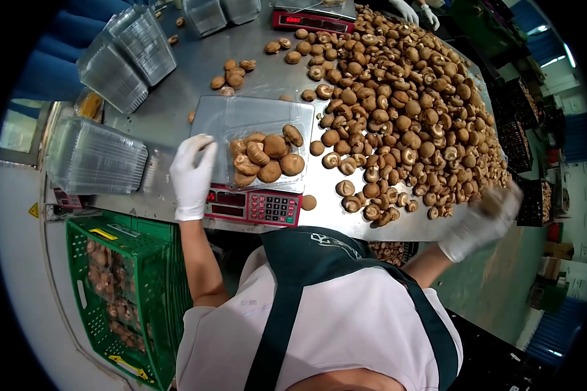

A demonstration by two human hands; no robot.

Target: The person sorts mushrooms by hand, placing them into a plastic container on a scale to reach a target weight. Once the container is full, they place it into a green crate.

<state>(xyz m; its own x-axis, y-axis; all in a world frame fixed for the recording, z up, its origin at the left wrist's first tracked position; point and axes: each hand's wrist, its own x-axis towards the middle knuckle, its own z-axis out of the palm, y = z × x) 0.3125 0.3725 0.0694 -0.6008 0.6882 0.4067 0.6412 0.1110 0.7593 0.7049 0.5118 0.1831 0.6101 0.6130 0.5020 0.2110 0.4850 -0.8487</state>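
Note:
My left hand (pixel 194 174), in a white glove, is beside the left edge of a clear plastic tray (pixel 227 140). Its thumb and fingers are apart, with nothing visible between them. Several brown mushrooms (pixel 259 156) lie in the tray, which rests on a weighing scale (pixel 267 207) with a red front panel and keypad. Out to the right, past the table edge, my gloved right hand (pixel 479 228) is smeared by motion. A brown mushroom (pixel 499 201) shows blurred at its fingers.
A large heap of mushrooms (pixel 411 111) covers the table's right side. Stacked clear trays (pixel 98 156) stand at the left. A second scale (pixel 313 21) sits at the back, near another person's gloved hands (pixel 414 12). A green crate (pixel 120 293) with packed mushrooms is at lower left.

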